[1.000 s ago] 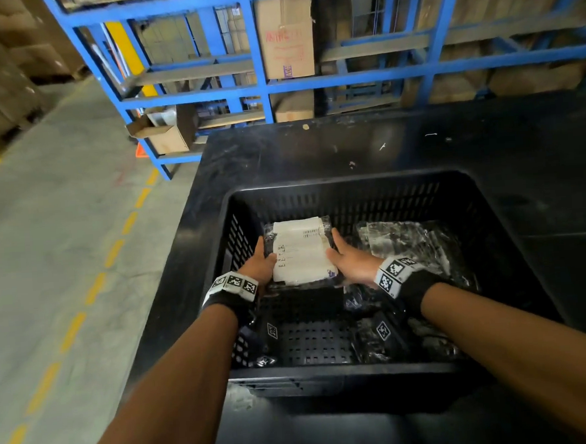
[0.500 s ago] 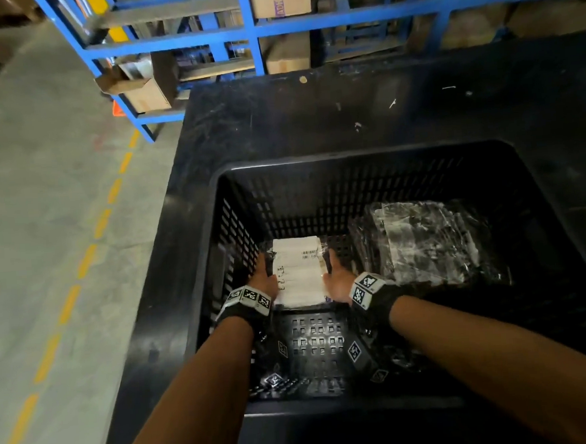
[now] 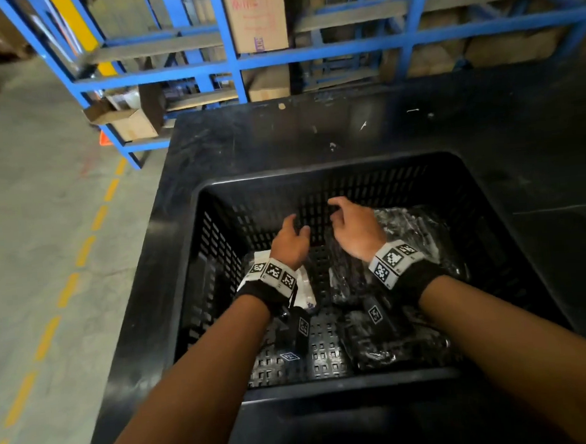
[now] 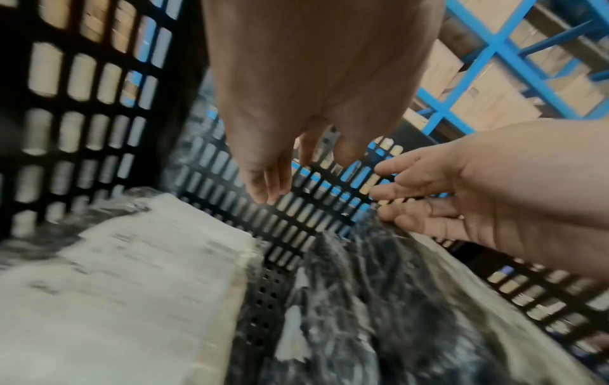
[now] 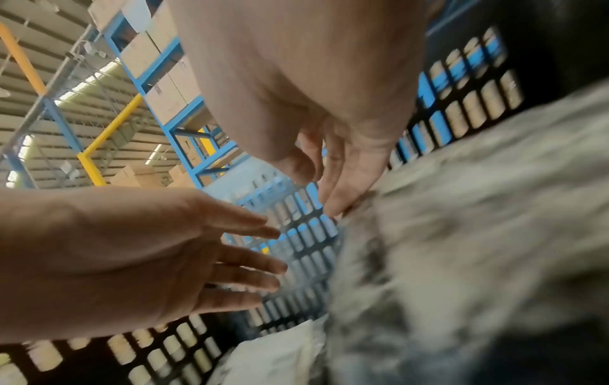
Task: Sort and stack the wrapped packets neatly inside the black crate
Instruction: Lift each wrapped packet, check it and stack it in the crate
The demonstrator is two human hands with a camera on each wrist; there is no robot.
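The black slatted crate [image 3: 330, 175] stands on a black table. A wrapped packet with a white label [image 3: 302, 288] [image 4: 125, 281] lies on the crate floor at the left, partly hidden under my left wrist. My left hand [image 3: 291, 237] [image 4: 263, 179] hovers above it, fingers relaxed and empty. My right hand [image 3: 352, 226] [image 5: 316, 182] hangs beside it, also empty, just over the left edge of a stack of clear-wrapped dark packets [image 3: 412, 235] [image 5: 461, 234] at the right. Another dark wrapped packet [image 3: 388, 346] lies near the front wall.
The black table [image 3: 279, 137] stretches beyond the crate. Blue steel racking [image 3: 234, 64] with cardboard boxes [image 3: 255, 18] stands behind it. An open carton [image 3: 124, 119] sits low on the rack at the left. Grey concrete floor with a dashed yellow line [image 3: 80, 252] runs along the left.
Both hands have let go of the white-labelled packet, which now lies at the crate's left, and have lifted up and forward, empty.
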